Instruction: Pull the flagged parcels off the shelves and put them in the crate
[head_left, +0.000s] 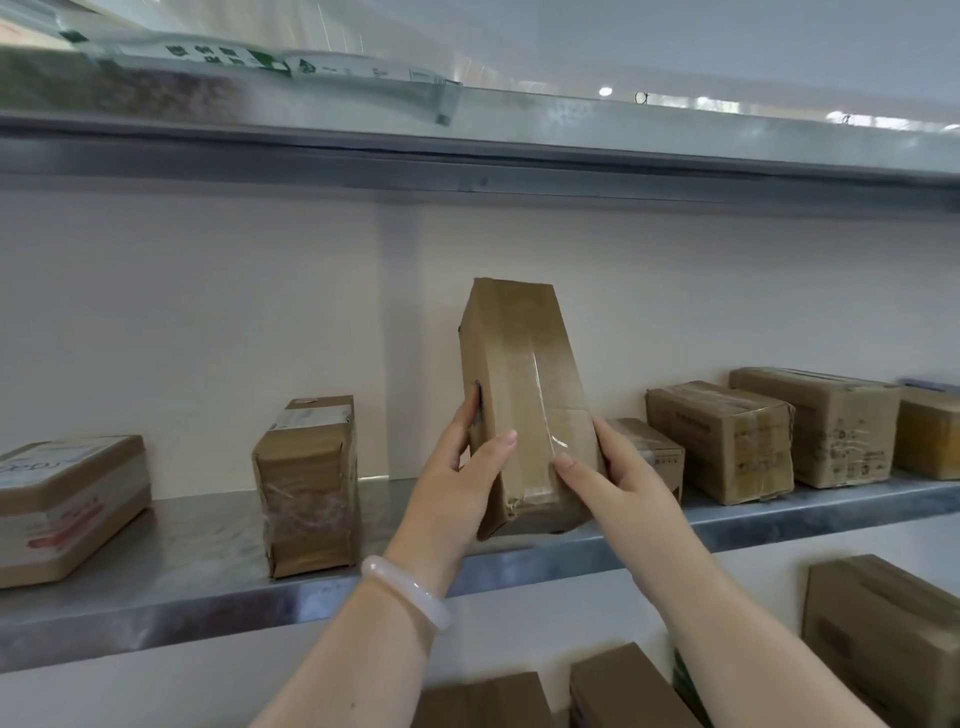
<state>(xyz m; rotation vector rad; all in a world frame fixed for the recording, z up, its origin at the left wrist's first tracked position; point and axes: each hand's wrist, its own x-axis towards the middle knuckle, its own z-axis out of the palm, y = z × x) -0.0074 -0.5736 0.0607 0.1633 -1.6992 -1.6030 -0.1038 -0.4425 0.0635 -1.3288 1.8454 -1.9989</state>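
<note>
The person held a tall brown parcel (524, 395) with both hands at the front of the middle shelf (208, 545). The left hand (457, 467), with a pale bracelet (410, 587) on its wrist, was wrapped round the left side of the parcel. Its thumb lay across the front and its fingers (475, 400) curled round the far edge. The right hand (618, 478) held the right side, with its thumb on the shiny tape. So both hands were closed round the parcel, low down.

The parcel stood on its end, and its top leaned a little to the left. I could not tell if its bottom touched the shelf or was just above it. No flag showed on the side facing us.

To do this step well, the parcel should probably come straight out toward the person. That way it would not bump the wrapped parcel (309, 488) on the left or the small box (649, 452) just beside the right hand. It was tall and held near the bottom, so it might tip. One hand under it would likely help. The crate was not in sight, so the person would need to find it before letting go.
</note>
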